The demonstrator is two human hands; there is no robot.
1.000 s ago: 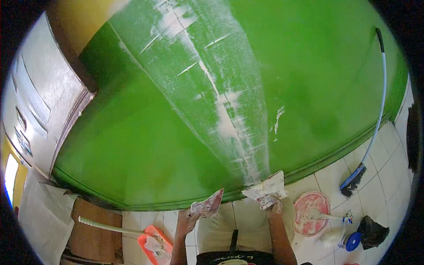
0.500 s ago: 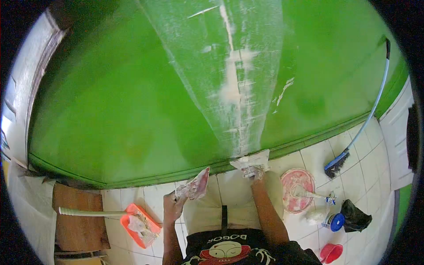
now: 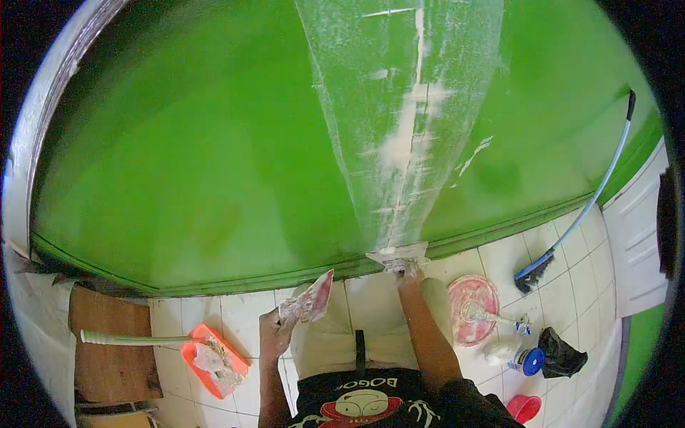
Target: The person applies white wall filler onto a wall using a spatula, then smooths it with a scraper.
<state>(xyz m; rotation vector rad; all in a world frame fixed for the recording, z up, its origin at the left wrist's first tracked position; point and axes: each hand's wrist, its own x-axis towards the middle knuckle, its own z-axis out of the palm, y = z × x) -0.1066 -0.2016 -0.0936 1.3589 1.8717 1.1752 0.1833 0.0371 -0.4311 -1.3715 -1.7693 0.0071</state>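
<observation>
My left hand [image 3: 274, 334] is closed on a putty knife [image 3: 308, 303], its wide blade smeared with pale filler and angled up to the right. My right hand [image 3: 407, 274] grips a second broad putty knife [image 3: 397, 255]. That blade lies at the foot of the green wall [image 3: 214, 164], overlapping the bottom of a whitish strip [image 3: 407, 143] that runs up the wall. Pale filler fills a crack line along the strip's middle. Filler also coats the fingers of my right hand, which are partly hidden by the blade.
On the tiled floor to the right are a round pink filler-smeared lid or tray [image 3: 474, 299], a blue-lidded tub [image 3: 529, 362], a black bag [image 3: 564, 353], a red bowl [image 3: 524, 408] and a blue broom [image 3: 535, 271]. To the left sit an orange dustpan [image 3: 214, 364] and a brown board [image 3: 114, 342].
The view has turned, so the wall strip appears further right and the floor things further left. My right putty knife stays at the wall's foot, its blade looking flatter; my left hand barely moves.
</observation>
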